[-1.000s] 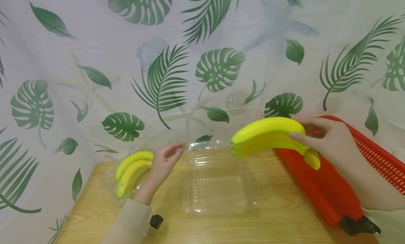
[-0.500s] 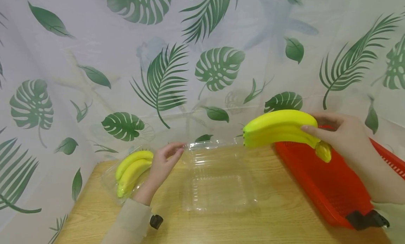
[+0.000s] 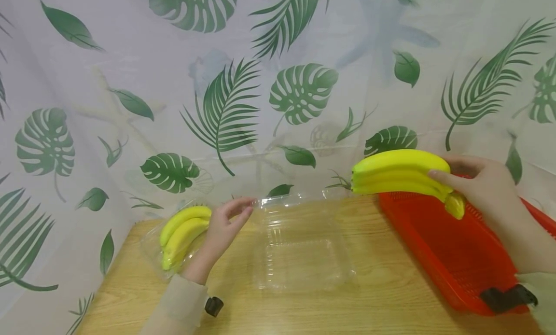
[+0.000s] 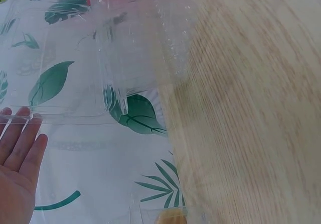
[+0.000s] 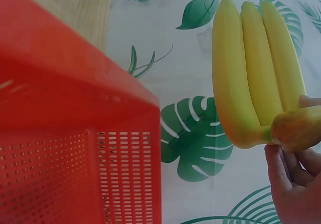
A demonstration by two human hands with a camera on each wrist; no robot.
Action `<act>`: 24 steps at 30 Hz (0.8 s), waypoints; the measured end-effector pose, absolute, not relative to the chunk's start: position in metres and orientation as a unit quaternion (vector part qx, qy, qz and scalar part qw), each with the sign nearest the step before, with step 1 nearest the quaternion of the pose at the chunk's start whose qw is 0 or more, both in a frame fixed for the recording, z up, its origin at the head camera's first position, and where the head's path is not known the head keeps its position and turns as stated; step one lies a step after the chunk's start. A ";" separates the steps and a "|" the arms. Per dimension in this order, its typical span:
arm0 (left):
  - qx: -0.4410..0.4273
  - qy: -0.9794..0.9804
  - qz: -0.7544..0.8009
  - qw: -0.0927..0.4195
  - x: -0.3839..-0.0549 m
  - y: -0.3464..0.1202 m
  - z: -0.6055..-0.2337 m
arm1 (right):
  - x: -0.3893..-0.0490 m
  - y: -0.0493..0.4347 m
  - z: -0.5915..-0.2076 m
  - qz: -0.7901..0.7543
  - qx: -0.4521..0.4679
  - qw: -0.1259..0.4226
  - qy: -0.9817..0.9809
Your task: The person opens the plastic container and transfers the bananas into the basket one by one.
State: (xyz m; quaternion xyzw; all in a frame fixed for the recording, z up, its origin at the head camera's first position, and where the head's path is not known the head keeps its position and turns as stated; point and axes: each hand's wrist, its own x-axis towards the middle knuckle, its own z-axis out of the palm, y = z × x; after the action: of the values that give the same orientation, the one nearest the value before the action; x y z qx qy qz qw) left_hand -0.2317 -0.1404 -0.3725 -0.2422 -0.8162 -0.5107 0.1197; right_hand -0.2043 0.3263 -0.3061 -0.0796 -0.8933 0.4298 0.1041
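Note:
My right hand (image 3: 486, 185) grips a bunch of yellow bananas (image 3: 399, 173) by its stem end, above the red basket. In the right wrist view the bunch (image 5: 256, 73) shows three long fruits side by side, with the brown stem in front of part of the hand (image 5: 301, 184). My left hand (image 3: 226, 229) touches the rim of a clear plastic clamshell box (image 3: 299, 262), whose lid stands raised at the back. In the left wrist view the fairly straight fingers (image 4: 20, 143) meet the lid's edge; the thumb sits slightly apart from it.
Left of my left hand lies another clear package (image 3: 149, 243) with bananas (image 3: 184, 236) in it. A red slotted basket (image 3: 434, 248) takes up the table's right side. Behind the wooden table (image 3: 369, 301) hangs a white leaf-patterned cloth (image 3: 260, 35).
My right hand has moved right and slightly up with the bananas, away from the clear box and farther over the basket. The left hand and the box stay in place.

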 end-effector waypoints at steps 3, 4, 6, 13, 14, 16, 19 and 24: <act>-0.244 -0.816 -0.509 0.123 -0.231 -0.141 -0.372 | -0.208 0.331 -0.309 0.430 -0.080 0.111 -0.893; -0.244 -0.817 -0.508 0.124 -0.231 -0.141 -0.372 | -0.209 0.333 -0.310 0.430 -0.081 0.113 -0.892; -0.246 -0.816 -0.508 0.125 -0.231 -0.141 -0.372 | -0.212 0.337 -0.313 0.430 -0.084 0.117 -0.891; -0.247 -0.815 -0.509 0.122 -0.230 -0.141 -0.372 | -0.222 0.353 -0.325 0.448 -0.099 0.120 -0.881; -0.248 -0.816 -0.509 0.122 -0.230 -0.141 -0.372 | -0.223 0.355 -0.326 0.446 -0.103 0.120 -0.881; -0.247 -0.816 -0.508 0.122 -0.230 -0.141 -0.372 | -0.225 0.358 -0.329 0.440 -0.112 0.113 -0.884; -0.243 -0.817 -0.508 0.122 -0.230 -0.141 -0.372 | -0.227 0.361 -0.333 0.420 -0.132 0.103 -0.892; -0.242 -0.817 -0.510 0.115 -0.230 -0.142 -0.372 | -0.232 0.367 -0.338 0.415 -0.152 0.093 -0.892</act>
State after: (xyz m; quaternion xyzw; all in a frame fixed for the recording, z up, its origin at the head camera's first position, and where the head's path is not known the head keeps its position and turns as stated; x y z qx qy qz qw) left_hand -0.2297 -0.1416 -0.3717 -0.2419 -0.8174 -0.5099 0.1154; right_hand -0.2321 0.3666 -0.3385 -0.1519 -0.8922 0.4151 0.0928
